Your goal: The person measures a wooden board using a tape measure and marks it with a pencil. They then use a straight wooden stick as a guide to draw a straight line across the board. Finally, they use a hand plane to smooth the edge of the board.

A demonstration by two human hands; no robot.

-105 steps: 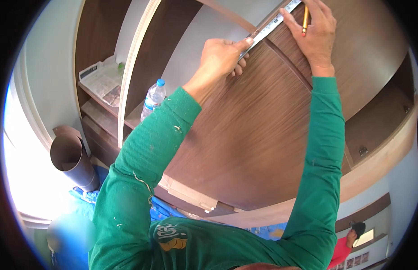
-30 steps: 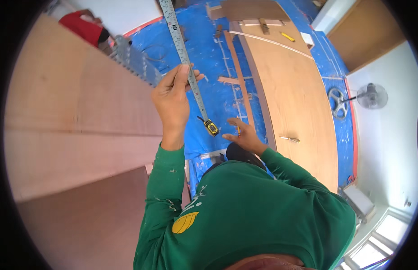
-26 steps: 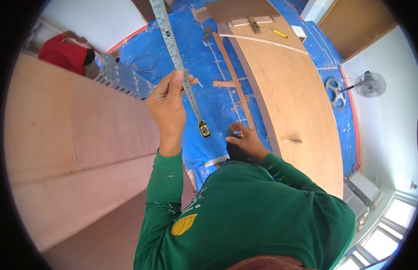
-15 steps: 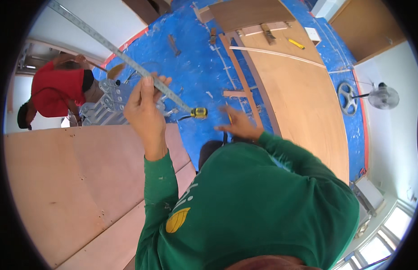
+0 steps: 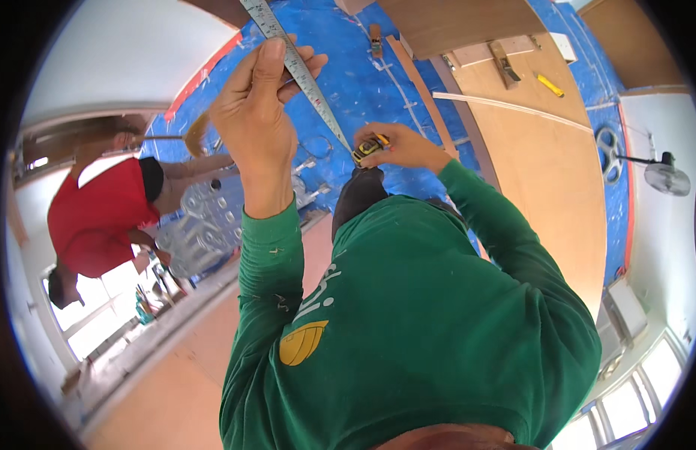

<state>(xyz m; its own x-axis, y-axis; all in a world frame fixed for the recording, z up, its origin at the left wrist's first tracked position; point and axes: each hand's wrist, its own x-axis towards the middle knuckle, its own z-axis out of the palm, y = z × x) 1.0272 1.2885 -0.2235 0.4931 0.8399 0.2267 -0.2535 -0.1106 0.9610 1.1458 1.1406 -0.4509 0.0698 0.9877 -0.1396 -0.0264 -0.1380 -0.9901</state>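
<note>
My left hand (image 5: 261, 112) grips the long metal tape blade (image 5: 314, 90) between thumb and fingers, high in the upper middle of the view. The blade slopes down rightward to its black and yellow case (image 5: 366, 150), which my right hand (image 5: 404, 150) holds. A short orange-yellow piece (image 5: 383, 139), possibly a pencil, shows among those fingers, partly hidden. Both my green-sleeved forearms come up from below, and my dark-clad leg shows just under the case.
A long plywood piece (image 5: 543, 202) on the right carries a hand plane (image 5: 504, 64), a yellow tool (image 5: 550, 86) and a thin strip (image 5: 513, 105). Blue sheeting (image 5: 340, 52) covers the floor. A fan (image 5: 666, 177) stands far right. At left, a person (image 5: 100, 214) in red bends near an aluminium ladder (image 5: 202, 225).
The view has turned from a dark cabinet to the room. My right hand, earlier apart from the tape case, now holds it. My left hand has risen with the blade.
</note>
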